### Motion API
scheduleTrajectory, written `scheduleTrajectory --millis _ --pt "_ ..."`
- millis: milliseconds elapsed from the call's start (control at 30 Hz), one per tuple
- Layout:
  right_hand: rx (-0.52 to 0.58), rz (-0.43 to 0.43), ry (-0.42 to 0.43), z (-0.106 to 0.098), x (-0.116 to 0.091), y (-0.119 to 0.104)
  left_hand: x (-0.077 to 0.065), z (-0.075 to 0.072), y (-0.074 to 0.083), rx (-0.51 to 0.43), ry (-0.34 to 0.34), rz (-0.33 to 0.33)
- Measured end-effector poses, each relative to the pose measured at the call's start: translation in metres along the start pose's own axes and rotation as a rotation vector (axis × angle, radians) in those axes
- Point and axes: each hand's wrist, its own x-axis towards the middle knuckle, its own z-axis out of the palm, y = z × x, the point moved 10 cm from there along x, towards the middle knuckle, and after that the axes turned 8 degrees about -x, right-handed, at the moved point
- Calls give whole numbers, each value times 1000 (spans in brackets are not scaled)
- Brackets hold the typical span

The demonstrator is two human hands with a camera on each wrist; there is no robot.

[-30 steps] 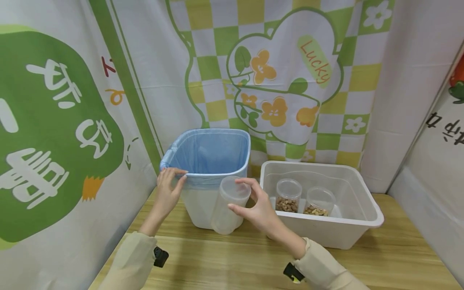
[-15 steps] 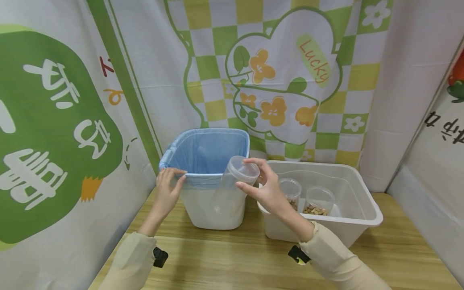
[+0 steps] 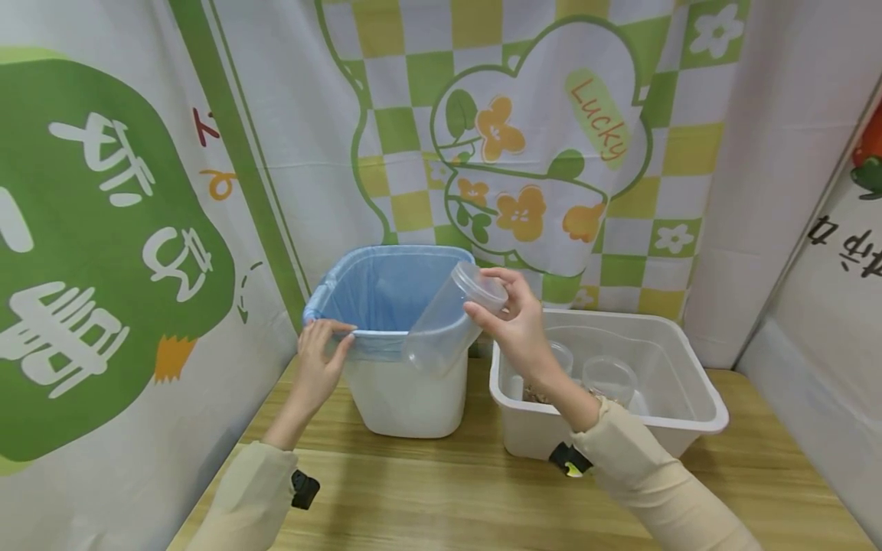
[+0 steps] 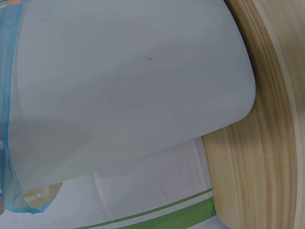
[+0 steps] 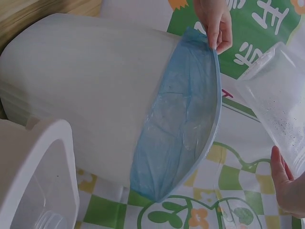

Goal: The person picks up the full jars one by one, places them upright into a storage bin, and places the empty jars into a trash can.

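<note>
A white bin [image 3: 406, 405] lined with a blue bag [image 3: 386, 287] stands on the table. My left hand [image 3: 318, 360] pinches its lined front rim near the left corner, thumb and fingers also showing in the right wrist view [image 5: 218, 24]. My right hand [image 3: 518, 329] grips a tall clear plastic jar [image 3: 444, 325] by its lidded end. The jar leans, lid up and to the right, base down-left, overlapping the bin's right front rim in the head view. Small specks dot the jar wall [image 5: 281, 95] in the right wrist view. Bin wall [image 4: 133, 86] fills most of the left wrist view.
Right of the bin stands a white tub [image 3: 620, 419] with two clear jars, one [image 3: 609, 376] plainly visible, the other [image 3: 561, 357] partly behind my right forearm. Brown pieces lie at their bottoms. Printed cloth [image 3: 537, 153] hangs behind the wooden table [image 3: 413, 490].
My right hand has raised the jar up and to the right, from in front of the bin to rim height, tilting it further. The left hand has stayed on the rim.
</note>
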Motion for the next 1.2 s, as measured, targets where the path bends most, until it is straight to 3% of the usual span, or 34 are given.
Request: scheduleTrajectory --millis 567,1200 --pt "-99 24 53 -2 33 -1 -1 -1 0 -4 6 5" --pt "-275 123 21 17 52 30 -1 -1 -1 -8 2 1"
